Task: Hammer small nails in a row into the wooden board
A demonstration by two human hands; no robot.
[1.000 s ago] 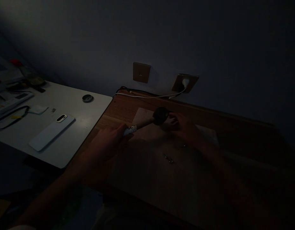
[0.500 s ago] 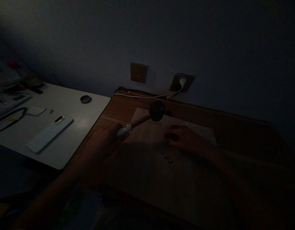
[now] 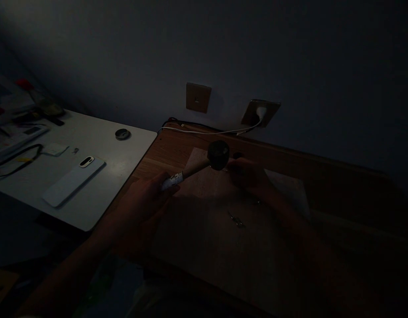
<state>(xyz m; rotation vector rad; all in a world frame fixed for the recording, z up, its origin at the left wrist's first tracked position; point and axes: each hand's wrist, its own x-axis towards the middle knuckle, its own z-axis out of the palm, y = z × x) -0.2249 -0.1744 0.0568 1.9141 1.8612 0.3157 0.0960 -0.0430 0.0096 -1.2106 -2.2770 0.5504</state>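
Note:
The scene is very dark. My left hand (image 3: 140,210) is closed round the pale wooden handle of a mallet (image 3: 204,161), whose dark round head hangs just above a light board (image 3: 204,185) on the wooden desk (image 3: 167,152). My right hand (image 3: 248,176) rests on the board right beside the mallet head, fingers curled together near a small thing I cannot make out. A few small metal pieces (image 3: 236,219) lie on the board nearer to me.
A white table (image 3: 101,194) stands to the left with a white phone (image 3: 73,181), a small round dark object (image 3: 122,134), cables and clutter at its far end. Two wall plates (image 3: 198,97) sit behind the desk; a white plug and cable (image 3: 223,131) run from the right one.
My right hand has moved away from me, back up next to the mallet head. The mallet stays raised at about the same spot.

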